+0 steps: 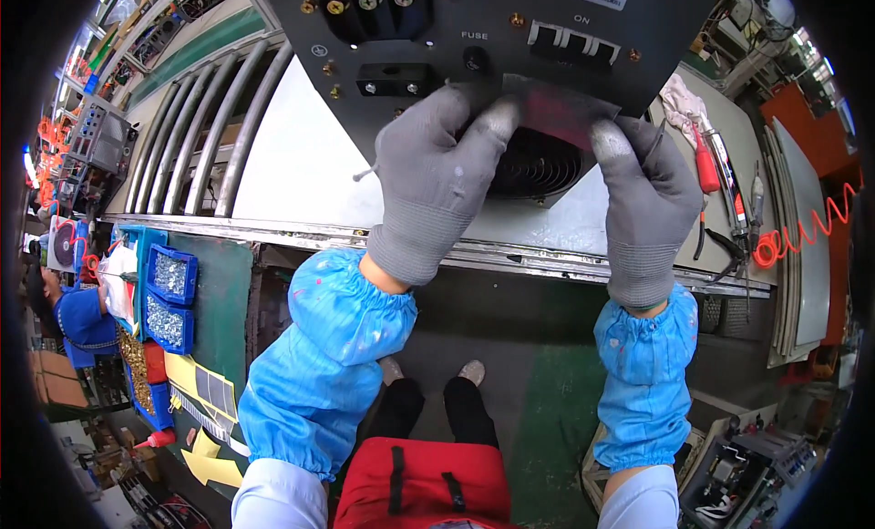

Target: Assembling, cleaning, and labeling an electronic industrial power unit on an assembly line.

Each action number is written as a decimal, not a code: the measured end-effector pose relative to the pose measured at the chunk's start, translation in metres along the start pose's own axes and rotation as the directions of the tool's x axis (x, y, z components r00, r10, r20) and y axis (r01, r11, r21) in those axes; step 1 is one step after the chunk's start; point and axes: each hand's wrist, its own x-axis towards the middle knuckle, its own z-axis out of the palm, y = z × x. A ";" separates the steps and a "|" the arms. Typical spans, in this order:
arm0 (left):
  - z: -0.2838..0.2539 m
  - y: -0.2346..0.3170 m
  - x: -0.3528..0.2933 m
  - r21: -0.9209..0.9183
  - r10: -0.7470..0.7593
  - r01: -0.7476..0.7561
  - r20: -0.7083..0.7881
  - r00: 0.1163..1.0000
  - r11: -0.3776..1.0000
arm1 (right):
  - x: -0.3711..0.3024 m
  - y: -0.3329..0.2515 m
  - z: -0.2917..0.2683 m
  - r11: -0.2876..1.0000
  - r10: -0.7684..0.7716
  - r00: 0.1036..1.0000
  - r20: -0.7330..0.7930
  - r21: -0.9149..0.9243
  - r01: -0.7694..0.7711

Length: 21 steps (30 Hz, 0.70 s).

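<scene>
A thin, dark, see-through sheet with a reddish patch (558, 112) is stretched between my two gloved hands. My left hand (433, 169) pinches its left end, and my right hand (645, 196) grips the right end between thumb and fingers. Behind the sheet stands a black metal panel (492, 10) of a box-shaped unit. A round fan grille (538, 169) shows below the sheet, partly covered by it and my hands. Just above are a fuse holder (475, 59) and a row of breaker switches (574, 46). A terminal block (374, 11) sits at the panel's upper left.
Metal rollers (208, 133) lie left of the white work surface (287, 169). Blue bins of screws (170, 297) and yellow sticker sheets (205, 388) are at the left. To the right are a red-handled screwdriver (705, 164), pliers (725, 251) and a coiled red hose (775, 248). Someone in blue (80, 319) is far left.
</scene>
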 end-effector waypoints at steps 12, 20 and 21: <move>0.013 0.004 -0.001 0.125 0.095 -0.079 -0.124 0.988 0.989 | 0.004 0.005 0.010 0.998 0.027 0.995 -0.095 -0.047 -0.032; 0.022 -0.006 0.003 0.136 0.247 -0.219 -0.239 0.939 0.966 | 0.004 0.009 0.015 1.000 0.020 0.990 -0.138 0.007 -0.019; 0.021 -0.005 0.003 0.134 0.245 -0.217 -0.243 0.939 0.967 | 0.004 0.008 0.014 1.000 0.025 0.990 -0.137 -0.013 -0.027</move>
